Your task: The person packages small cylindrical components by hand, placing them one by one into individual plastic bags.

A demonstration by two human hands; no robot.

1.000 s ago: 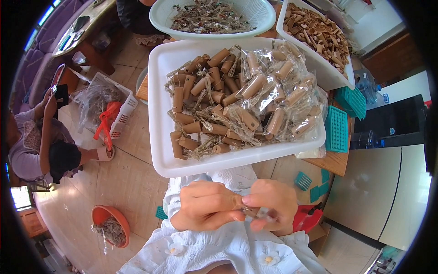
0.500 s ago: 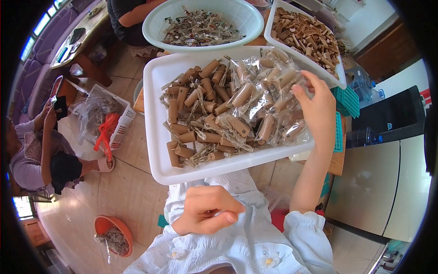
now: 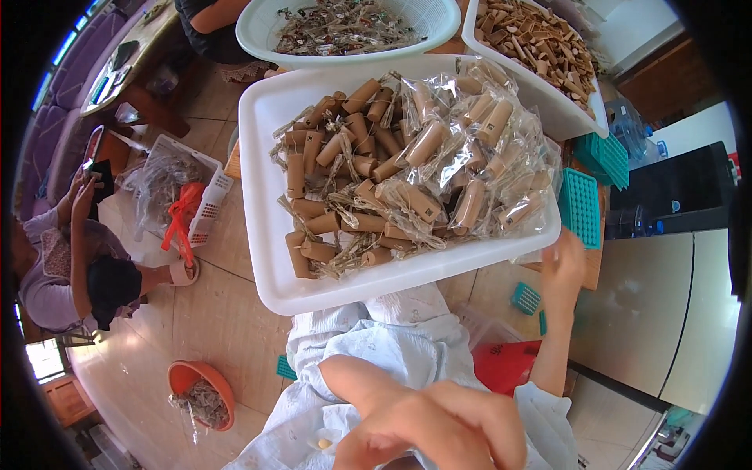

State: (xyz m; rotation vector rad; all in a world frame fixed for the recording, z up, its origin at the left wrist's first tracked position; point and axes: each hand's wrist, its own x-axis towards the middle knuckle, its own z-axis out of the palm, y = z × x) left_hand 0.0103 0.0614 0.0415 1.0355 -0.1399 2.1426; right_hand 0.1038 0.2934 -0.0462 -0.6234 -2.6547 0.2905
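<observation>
A white plastic tray (image 3: 270, 270) in front of me is heaped with brown cylinders that have twine-like cords tied to them. Loose cylinders (image 3: 295, 174) fill its left part. On the right, cylinders in clear plastic bags (image 3: 470, 205) are piled up. Outside the tray's near right corner is my right hand (image 3: 562, 262), smeared by motion. My left hand (image 3: 439, 427) is raised close to the view over my lap, with bent fingers. Its fingertips are hidden or cut off by the lower edge, so whether it holds anything does not show.
Behind the tray stand a pale basin (image 3: 254, 43) of small bagged pieces and another white tray (image 3: 470, 31) of brown wood-like pieces. Green racks (image 3: 580, 207) sit at the right. An orange bucket (image 3: 227, 415) and white basket (image 3: 210, 205) are on the floor. A person (image 3: 59, 266) sits left.
My right hand has left the bagged cylinders and moved down past the tray's near right corner. My left hand has moved toward the view and to the right.
</observation>
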